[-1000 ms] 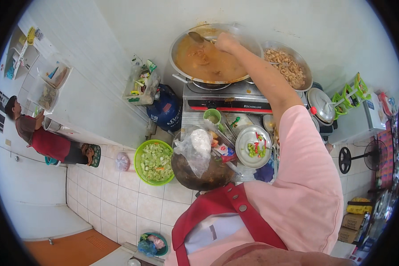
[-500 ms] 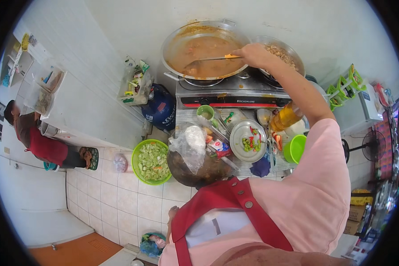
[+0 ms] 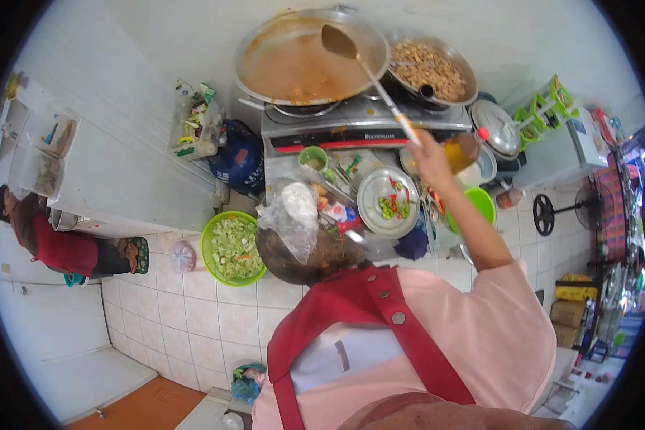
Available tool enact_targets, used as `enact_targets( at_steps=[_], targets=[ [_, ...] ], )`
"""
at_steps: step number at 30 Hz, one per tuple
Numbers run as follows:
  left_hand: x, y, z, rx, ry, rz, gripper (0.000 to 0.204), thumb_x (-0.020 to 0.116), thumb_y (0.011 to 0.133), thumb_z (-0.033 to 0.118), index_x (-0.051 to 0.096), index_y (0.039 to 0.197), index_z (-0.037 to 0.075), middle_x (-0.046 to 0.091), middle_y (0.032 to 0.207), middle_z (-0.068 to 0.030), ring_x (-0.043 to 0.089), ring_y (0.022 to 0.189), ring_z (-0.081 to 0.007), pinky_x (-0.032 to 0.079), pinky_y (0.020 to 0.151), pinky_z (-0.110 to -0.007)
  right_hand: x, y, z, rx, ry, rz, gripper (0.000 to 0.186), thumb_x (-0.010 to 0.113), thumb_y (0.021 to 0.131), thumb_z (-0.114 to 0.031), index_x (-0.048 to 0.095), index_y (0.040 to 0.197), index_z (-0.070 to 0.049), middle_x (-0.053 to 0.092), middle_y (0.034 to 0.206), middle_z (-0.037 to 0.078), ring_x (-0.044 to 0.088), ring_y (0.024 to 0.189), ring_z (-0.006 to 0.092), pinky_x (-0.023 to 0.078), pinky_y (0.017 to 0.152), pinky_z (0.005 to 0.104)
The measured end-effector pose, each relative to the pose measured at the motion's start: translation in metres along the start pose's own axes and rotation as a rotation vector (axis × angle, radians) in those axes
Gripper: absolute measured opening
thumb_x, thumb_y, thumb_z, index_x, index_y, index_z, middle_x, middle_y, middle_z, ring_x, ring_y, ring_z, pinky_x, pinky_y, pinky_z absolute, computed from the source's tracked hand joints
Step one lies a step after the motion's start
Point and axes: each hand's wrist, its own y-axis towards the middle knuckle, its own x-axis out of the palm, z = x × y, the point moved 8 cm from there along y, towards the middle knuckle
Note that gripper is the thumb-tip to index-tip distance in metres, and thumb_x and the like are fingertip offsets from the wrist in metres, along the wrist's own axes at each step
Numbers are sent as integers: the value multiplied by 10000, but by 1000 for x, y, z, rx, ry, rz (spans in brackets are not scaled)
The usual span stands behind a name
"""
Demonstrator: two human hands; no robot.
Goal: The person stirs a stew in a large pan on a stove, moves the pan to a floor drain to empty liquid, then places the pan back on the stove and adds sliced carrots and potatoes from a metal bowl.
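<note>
My right hand (image 3: 424, 154) grips the orange-and-steel handle of a long spatula, whose dark flat blade (image 3: 339, 41) is raised over the wide pan of orange-brown sauce (image 3: 279, 68). Beside that pan on the steel stove (image 3: 315, 140) is a pan of browned pieces (image 3: 430, 68). A bottle of yellow liquid (image 3: 460, 152) stands just right of my hand. Below the stove lie a plate (image 3: 373, 226) with chopped green and red peppers, a plastic bag with something white (image 3: 297, 208) and a dark round board (image 3: 308, 265). My left hand is out of sight.
A green basin of chopped cabbage (image 3: 233, 251) sits at left beside a blue gas cylinder (image 3: 233, 161) and a tub of packets (image 3: 197, 125). A person in red (image 3: 64, 247) works at the far-left counter. Lidded pot (image 3: 494, 129), green bucket (image 3: 480, 208) and standing fan (image 3: 591, 204) are at right.
My right hand has come down and rightward from the sauce pan, lifting the spatula out of the sauce. My left hand, glimpsed low beside me earlier, is no longer visible.
</note>
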Motion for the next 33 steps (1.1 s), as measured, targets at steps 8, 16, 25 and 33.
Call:
enact_targets(
  at_steps=[8,16,25,33],
  targets=[
    [-22,10,8,42,77,-57,457,546,873,290,555,1211,-16,644,1097,-197,616,1038,-278,480,887,-340,38,-18,14,55,356,122,330,579,906,-173,553,1191,-8,510,785,-40,456,702,53,397,635,207],
    [-36,25,50,105,107,-146,449,539,888,283,542,1223,-17,646,1092,-194,618,1030,-270,482,881,-336,52,-38,60,433,737,-21,289,584,902,-185,585,1161,-57,457,650,-47,392,520,39,282,451,206],
    [-16,-2,111,188,33,-395,441,532,905,274,528,1236,-17,648,1087,-191,621,1021,-261,483,874,-332,23,-125,71,550,1278,-241,286,499,954,-277,540,1106,-38,431,666,-20,343,484,54,259,414,178],
    [27,-88,295,381,196,-741,394,529,931,275,532,1220,8,628,1113,-180,613,1002,-232,482,848,-331,-20,-245,158,677,1267,-160,364,558,922,-290,532,1123,12,496,747,20,397,527,70,274,411,189]
  ],
)
